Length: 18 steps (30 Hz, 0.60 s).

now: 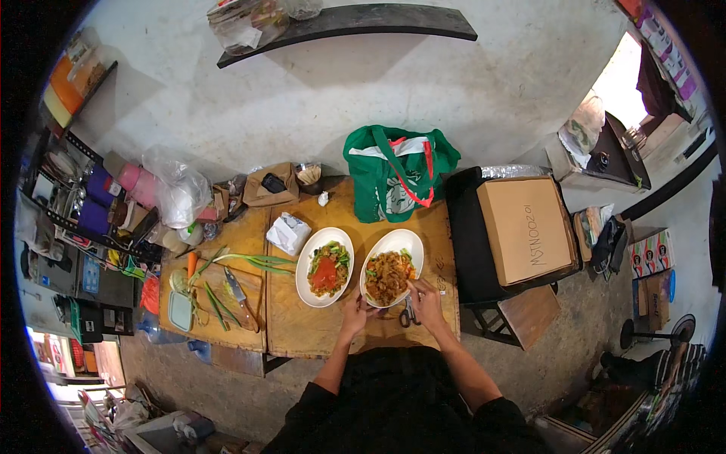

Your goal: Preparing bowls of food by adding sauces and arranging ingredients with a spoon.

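Note:
Two white oval dishes lie side by side on the wooden table before me. The right dish [420,244] holds browned shredded food [387,278] with bits of green and orange. My left hand [355,311] grips its near left rim. My right hand [426,302] is at the near right rim, fingertips bent together over the edge of the food; whether they pinch something is too small to tell. Scissors with dark handles [406,319] lie between my hands, partly hidden by the right. The left dish [302,284] holds chopped greens under a red sauce [325,276].
A knife [236,285] and spring onions [218,306] lie on a cutting board [256,284] at left, beside a pale green lid [180,311]. A wrapped white packet [288,233] and green bag [370,198] stand behind the dishes. A cardboard box [524,227] sits at right.

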Each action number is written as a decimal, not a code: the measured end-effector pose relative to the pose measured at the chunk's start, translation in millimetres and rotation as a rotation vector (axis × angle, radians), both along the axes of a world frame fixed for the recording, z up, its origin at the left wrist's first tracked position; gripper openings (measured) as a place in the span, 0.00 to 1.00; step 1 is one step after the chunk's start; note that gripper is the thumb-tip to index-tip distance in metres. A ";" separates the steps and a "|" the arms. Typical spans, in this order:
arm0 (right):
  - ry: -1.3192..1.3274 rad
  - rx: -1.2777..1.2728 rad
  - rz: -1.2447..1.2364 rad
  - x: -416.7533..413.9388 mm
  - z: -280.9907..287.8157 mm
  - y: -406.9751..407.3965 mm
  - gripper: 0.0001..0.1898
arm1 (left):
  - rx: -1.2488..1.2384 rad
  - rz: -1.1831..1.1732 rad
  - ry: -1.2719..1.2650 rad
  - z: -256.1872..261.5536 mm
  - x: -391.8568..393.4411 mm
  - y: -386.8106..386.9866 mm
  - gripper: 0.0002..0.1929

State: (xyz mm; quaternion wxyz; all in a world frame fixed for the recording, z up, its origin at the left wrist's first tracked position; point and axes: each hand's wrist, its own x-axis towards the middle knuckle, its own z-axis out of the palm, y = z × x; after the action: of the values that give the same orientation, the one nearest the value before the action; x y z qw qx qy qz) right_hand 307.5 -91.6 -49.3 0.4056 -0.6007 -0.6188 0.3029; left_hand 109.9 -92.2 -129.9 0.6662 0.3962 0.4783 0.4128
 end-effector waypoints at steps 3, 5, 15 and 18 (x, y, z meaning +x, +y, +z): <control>0.099 0.023 0.092 -3.8 -35.8 -13.5 0.10 | 0.031 -0.032 0.067 5.3 3.4 2.9 0.23; 0.059 -0.034 0.092 15.7 -39.9 -11.6 0.09 | 0.007 -0.028 0.031 7.4 2.3 2.8 0.23; 0.283 0.027 -0.216 23.8 -52.2 34.8 0.12 | 0.087 -0.048 0.008 -4.4 -1.4 3.5 0.25; 0.420 -0.105 -0.146 11.5 -55.1 21.6 0.13 | 0.100 -0.046 -0.036 -5.3 -1.2 3.0 0.22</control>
State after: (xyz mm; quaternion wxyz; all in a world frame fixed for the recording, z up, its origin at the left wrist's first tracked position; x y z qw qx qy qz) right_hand 319.0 -70.0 -104.4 0.5144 -0.5879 -0.4591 0.4229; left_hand 108.7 -89.2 -135.3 0.6635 0.4323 0.4358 0.4277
